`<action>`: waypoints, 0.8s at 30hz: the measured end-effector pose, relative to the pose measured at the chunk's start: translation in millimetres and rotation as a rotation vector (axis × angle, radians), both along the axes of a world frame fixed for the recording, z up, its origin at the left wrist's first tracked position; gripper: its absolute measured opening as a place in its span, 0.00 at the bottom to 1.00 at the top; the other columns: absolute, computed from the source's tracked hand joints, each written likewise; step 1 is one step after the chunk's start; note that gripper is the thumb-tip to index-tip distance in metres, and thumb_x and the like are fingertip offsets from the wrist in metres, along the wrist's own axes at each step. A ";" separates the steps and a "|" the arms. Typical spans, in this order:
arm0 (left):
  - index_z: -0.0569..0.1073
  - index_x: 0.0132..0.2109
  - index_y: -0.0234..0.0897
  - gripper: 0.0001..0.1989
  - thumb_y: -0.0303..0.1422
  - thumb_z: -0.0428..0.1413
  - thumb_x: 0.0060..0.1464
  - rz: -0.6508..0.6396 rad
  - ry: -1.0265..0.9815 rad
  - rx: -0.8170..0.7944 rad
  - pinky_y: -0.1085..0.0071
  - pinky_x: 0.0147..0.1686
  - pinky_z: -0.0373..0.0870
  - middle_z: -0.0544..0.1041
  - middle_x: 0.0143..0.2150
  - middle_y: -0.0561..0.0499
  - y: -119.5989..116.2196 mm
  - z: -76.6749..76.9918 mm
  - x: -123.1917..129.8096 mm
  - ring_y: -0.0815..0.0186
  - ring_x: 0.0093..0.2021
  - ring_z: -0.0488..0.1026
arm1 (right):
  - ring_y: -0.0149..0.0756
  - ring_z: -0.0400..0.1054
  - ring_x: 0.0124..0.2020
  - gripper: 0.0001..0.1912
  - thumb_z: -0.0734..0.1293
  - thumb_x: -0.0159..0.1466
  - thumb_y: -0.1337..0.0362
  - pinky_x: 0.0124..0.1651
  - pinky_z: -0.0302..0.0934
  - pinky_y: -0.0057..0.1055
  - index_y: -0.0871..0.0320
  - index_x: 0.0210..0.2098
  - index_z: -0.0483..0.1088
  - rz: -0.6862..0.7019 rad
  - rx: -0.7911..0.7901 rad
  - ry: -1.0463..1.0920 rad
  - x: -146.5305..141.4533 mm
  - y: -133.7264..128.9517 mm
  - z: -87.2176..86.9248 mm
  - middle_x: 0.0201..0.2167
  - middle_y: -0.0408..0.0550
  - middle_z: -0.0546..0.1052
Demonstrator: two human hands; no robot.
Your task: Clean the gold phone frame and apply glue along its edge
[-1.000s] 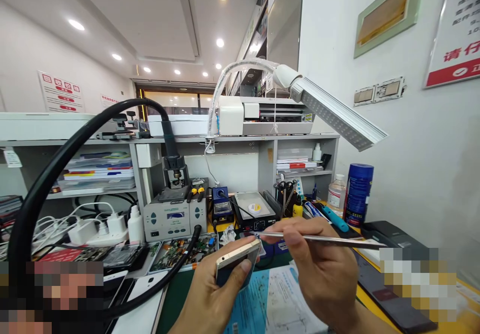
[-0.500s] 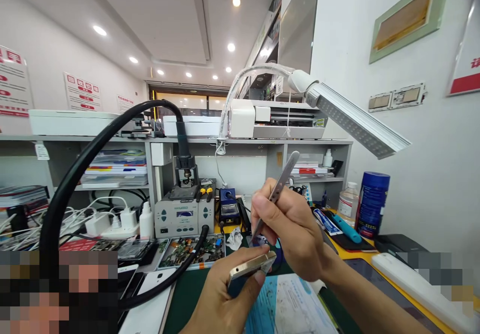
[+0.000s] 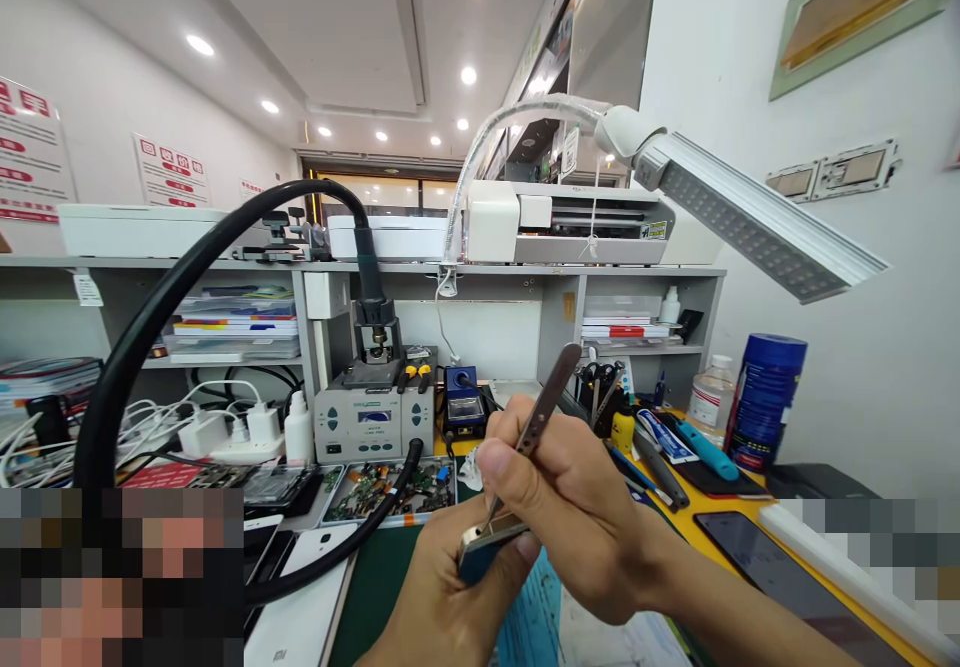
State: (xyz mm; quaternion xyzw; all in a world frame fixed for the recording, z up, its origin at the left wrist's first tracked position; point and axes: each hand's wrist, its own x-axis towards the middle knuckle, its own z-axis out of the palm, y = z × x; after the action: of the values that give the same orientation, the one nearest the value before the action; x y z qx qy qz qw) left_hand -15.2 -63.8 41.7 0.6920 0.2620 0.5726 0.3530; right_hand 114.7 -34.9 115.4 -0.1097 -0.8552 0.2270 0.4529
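A thin gold-edged phone (image 3: 480,552) is tilted up above the work mat, with my left hand (image 3: 450,587) wrapped round it and the thumb on its near face. My right hand (image 3: 574,507) pinches metal tweezers (image 3: 546,399) like a pen. Their tips point down and meet the phone's upper edge near its left corner. The fingers of my right hand cover the phone's right end. Below both hands lies a blue and white printed sheet (image 3: 600,632).
A tray of circuit boards (image 3: 352,492) and a grey soldering station (image 3: 360,422) stand behind at the left. A black hose (image 3: 315,579) curves across the left side. A dark phone (image 3: 780,572) lies at the right, under a lamp (image 3: 765,217).
My right hand has moved left and down, bringing the tweezer tips onto the phone's edge near its left corner. The view has shifted slightly, and tools at the right are more exposed.
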 end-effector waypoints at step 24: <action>0.84 0.42 0.35 0.21 0.45 0.53 0.67 0.001 0.027 -0.054 0.62 0.44 0.76 0.83 0.39 0.46 2.7 -5.7 -4.7 0.54 0.42 0.77 | 0.31 0.60 0.25 0.14 0.59 0.70 0.64 0.29 0.55 0.31 0.54 0.28 0.57 -0.030 0.156 -0.111 -4.8 -0.5 -4.3 0.25 0.42 0.66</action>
State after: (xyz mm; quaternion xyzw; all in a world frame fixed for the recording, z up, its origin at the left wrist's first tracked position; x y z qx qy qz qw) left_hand -19.9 -61.0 36.0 0.6898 0.2823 0.5561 0.3676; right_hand 110.0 -35.4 111.1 -0.0990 -0.8923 0.1464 0.4155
